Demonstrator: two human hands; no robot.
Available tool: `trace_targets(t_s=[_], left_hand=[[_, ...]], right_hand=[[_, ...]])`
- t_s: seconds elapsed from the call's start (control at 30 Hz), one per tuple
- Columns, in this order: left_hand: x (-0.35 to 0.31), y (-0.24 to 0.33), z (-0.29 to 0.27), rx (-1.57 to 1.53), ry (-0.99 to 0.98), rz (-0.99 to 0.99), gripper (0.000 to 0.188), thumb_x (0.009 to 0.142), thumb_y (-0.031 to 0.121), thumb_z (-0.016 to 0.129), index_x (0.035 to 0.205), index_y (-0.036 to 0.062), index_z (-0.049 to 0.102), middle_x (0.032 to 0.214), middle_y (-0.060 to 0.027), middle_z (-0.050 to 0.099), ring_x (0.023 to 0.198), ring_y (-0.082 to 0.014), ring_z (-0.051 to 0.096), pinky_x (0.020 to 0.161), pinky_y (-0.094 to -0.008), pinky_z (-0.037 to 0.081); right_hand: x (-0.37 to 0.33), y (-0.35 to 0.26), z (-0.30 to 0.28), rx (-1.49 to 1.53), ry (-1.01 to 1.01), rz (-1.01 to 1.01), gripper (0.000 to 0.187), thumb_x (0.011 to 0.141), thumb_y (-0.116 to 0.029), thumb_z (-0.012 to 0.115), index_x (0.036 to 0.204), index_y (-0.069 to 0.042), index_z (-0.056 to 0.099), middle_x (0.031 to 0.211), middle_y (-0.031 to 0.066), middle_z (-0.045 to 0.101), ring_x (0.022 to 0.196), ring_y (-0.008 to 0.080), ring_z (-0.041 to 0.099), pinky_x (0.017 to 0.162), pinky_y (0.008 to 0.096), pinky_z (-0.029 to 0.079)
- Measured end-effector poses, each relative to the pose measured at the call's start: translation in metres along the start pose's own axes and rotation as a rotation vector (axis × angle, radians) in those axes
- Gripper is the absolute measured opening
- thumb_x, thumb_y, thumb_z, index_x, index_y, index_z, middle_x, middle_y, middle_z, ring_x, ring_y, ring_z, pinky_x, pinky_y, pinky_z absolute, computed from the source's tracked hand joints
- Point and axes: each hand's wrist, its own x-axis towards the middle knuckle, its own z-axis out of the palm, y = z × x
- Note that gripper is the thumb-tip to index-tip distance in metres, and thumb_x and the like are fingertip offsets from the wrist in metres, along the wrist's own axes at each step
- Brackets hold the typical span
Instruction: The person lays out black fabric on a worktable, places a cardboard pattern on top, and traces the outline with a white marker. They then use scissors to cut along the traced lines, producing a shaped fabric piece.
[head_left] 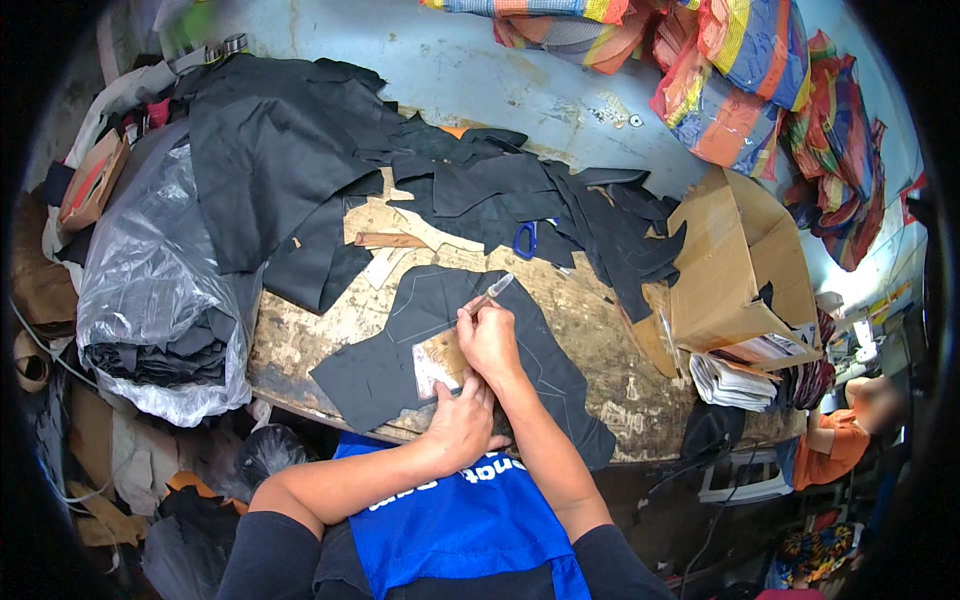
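The right hand [487, 340] grips a slim pen-like marker [490, 293]; the left hand [458, 420] presses, seemingly flat, a tan cardboard template [438, 360] onto black cut fabric [400, 340].

1. Blue-handled scissors [525, 240] among black fabric scraps [600, 225].
2. Open cardboard box [735, 265], right of the bench.
3. Clear plastic bag [150, 260] holding dark cloth, left.
4. Striped multicoloured bags [745, 80], upper right.
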Motion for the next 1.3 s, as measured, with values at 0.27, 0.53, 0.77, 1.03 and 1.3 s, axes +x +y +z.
trace_targets(t_s=[0.27, 0.53, 0.77, 1.03, 1.3], left_hand=[[-0.001, 0.0, 0.003, 0.021, 0.06, -0.02, 0.091, 0.08, 0.062, 0.053, 0.135, -0.0088, 0.035, 0.143, -0.0232, 0.033, 0.133, -0.0325, 0.028, 0.091, -0.0611, 0.038], [0.001, -0.001, 0.004, 0.03, 0.022, -0.023, 0.094, 0.08, 0.064, 0.051, 0.138, -0.0076, 0.031, 0.146, -0.0248, 0.027, 0.134, -0.0337, 0.029, 0.094, -0.0606, 0.036], [-0.002, -0.001, -0.006, 0.029, -0.02, -0.024, 0.095, 0.079, 0.065, 0.052, 0.138, -0.0064, 0.031, 0.146, -0.0249, 0.027, 0.134, -0.0328, 0.029, 0.094, -0.0601, 0.036], [-0.045, -0.12, -0.019, -0.158, 0.232, -0.472, 0.079, 0.078, 0.054, 0.061, 0.134, 0.003, 0.042, 0.139, -0.0096, 0.045, 0.126, -0.0263, 0.042, 0.1, -0.0552, 0.028], [-0.055, -0.13, 0.016, -0.137, 0.533, -0.352, 0.064, 0.079, 0.048, 0.062, 0.127, 0.0064, 0.052, 0.136, -0.0059, 0.049, 0.119, -0.0221, 0.046, 0.099, -0.0475, 0.026]], right_hand=[[-0.012, 0.012, -0.038, -0.025, -0.121, -0.044, 0.014, 0.08, -0.009, 0.064, 0.078, 0.005, 0.064, 0.071, 0.0169, 0.065, 0.063, 0.0254, 0.066, 0.058, 0.032, 0.051], [-0.02, 0.03, -0.064, -0.049, 0.042, 0.22, 0.014, 0.079, -0.008, 0.064, 0.074, 0.005, 0.063, 0.059, 0.0134, 0.062, 0.056, 0.0188, 0.063, 0.054, 0.0306, 0.048], [-0.046, 0.028, -0.072, -0.155, 0.024, 0.173, 0.017, 0.084, -0.007, 0.06, 0.073, 0.005, 0.06, 0.06, 0.0101, 0.062, 0.055, 0.0131, 0.061, 0.052, 0.0275, 0.047], [-0.034, 0.014, -0.018, 0.313, -0.02, 0.034, 0.015, 0.085, -0.014, 0.061, 0.079, 0.0, 0.061, 0.062, 0.0105, 0.061, 0.056, 0.0171, 0.059, 0.054, 0.0302, 0.046], [-0.031, 0.007, 0.001, 0.246, -0.055, -0.09, 0.014, 0.084, -0.012, 0.061, 0.077, 0.001, 0.061, 0.063, 0.0145, 0.06, 0.055, 0.0229, 0.06, 0.054, 0.0328, 0.046]])
